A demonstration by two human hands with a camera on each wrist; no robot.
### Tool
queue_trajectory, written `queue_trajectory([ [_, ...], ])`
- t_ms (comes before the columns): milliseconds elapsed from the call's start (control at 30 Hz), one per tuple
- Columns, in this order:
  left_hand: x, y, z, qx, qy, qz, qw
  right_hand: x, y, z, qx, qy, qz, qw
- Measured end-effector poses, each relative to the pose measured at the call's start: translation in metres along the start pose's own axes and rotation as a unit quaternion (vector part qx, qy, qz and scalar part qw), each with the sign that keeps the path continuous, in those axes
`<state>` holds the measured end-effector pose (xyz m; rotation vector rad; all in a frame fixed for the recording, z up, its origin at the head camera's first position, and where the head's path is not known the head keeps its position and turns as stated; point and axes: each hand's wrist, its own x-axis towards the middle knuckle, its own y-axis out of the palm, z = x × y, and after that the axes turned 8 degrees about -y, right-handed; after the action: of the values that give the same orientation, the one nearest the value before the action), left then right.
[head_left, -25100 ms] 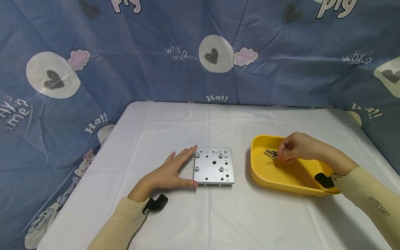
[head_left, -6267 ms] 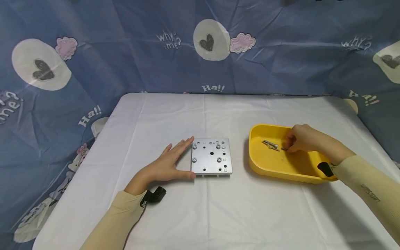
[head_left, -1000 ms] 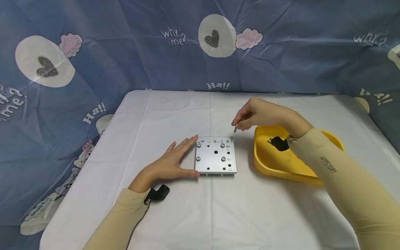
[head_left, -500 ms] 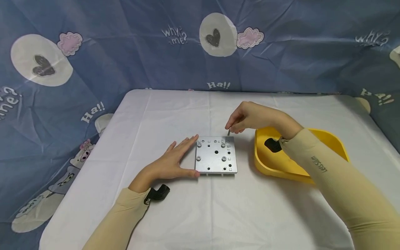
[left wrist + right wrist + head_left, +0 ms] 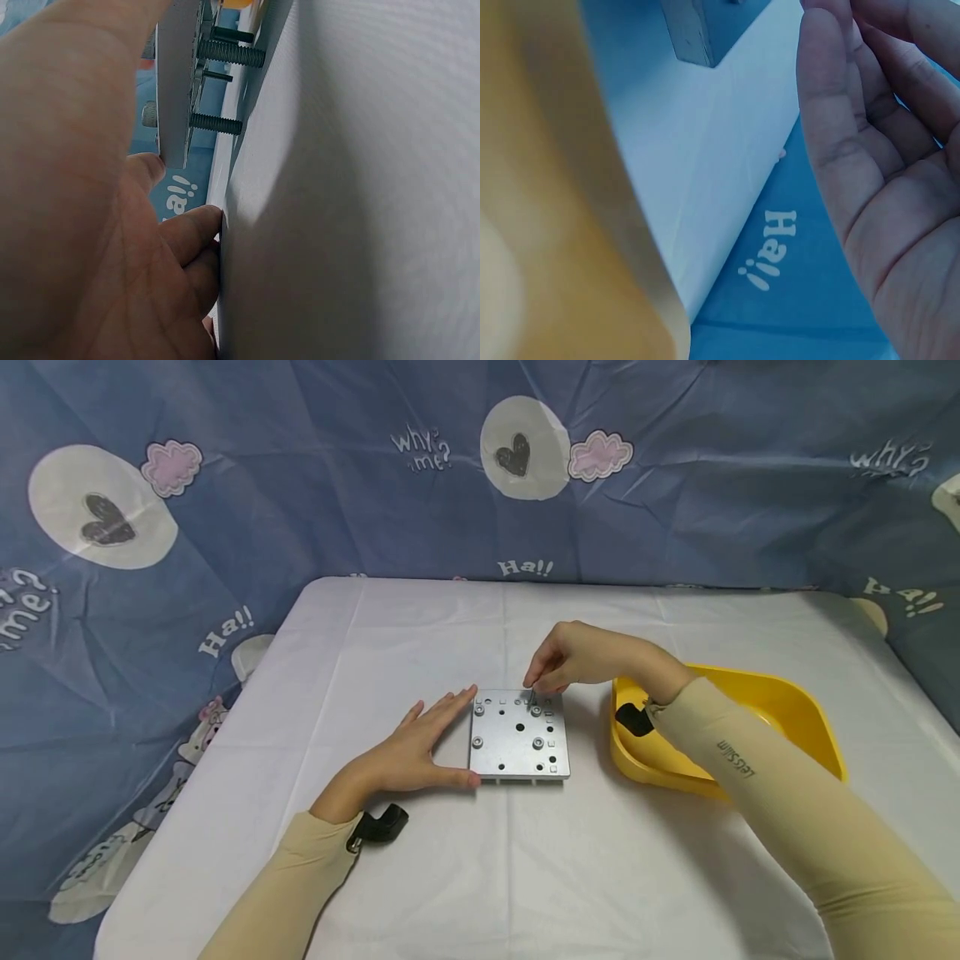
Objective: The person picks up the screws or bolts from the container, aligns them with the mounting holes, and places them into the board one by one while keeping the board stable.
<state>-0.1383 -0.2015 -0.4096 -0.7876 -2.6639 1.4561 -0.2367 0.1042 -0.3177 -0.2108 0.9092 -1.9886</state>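
A square metal plate (image 5: 517,756), pierced with several holes, stands on the white table with socket-head screws in it. Threaded screw shafts (image 5: 217,124) stick out beneath the plate in the left wrist view. My left hand (image 5: 405,760) rests with fingers and thumb spread along the plate's left side, touching its corners. Over the plate's far right part, my right hand (image 5: 581,656) pinches a small, thin screw (image 5: 532,697) between thumb and forefinger, held roughly upright. Whether its tip touches the plate I cannot tell. In the right wrist view the screw is out of sight.
To the right of the plate sits a yellow tray (image 5: 806,710), partly covered by my right sleeve; the loose screws in it are hidden now. A blue patterned cloth (image 5: 322,468) hangs behind the table. Table surface (image 5: 420,893) lies bare in front of the plate.
Earlier my right hand was picking among screws in the yellow tray. Over the last second it has carried the small screw left and down to the plate. My left hand has stayed put.
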Motion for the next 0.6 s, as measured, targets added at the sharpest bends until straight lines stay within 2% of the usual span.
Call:
queue_trajectory([
  [267, -0.001, -0.001, -0.001, -0.001, 0.001, 0.000, 1.0000, 0.008, 0.006, 0.004, 0.009, -0.009, 0.010, 0.9999],
  [600, -0.002, -0.002, -0.002, 0.000, -0.001, 0.001, 1.0000, 0.010, 0.009, 0.010, 0.005, 0.002, 0.024, 0.9997],
])
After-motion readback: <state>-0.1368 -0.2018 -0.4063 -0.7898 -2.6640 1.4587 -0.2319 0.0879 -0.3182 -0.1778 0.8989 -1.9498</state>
